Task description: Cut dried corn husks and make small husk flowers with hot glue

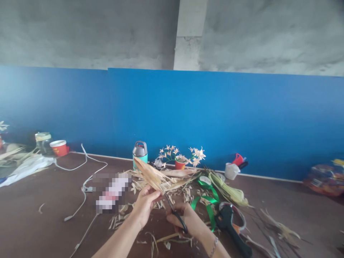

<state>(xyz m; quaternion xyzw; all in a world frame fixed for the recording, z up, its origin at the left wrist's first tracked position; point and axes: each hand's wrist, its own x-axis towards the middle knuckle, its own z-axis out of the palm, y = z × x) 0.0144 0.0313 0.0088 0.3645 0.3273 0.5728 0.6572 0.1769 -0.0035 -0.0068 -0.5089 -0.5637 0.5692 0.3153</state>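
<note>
My left hand (146,204) pinches the lower end of a dried corn husk (149,173), which points up and to the left. In my right hand (185,218) is a pair of scissors (177,216) with dark handles, my fingers through the loops. Its blades reach up to the base of the husk, close to my left fingertips; whether they are open or closed on it I cannot make out. Behind the hands lies a pile of more dried husks (182,182), and small husk scraps are scattered beneath them on the brown table (61,233).
A black glue gun (232,229) lies right of my right hand, beside green ribbon (211,211) and a tape roll (243,218). Husk flowers in a red pot (180,164), a teal container (140,157) and a white cup (231,171) stand along the blue partition (215,118). A white cable (85,193) runs at left.
</note>
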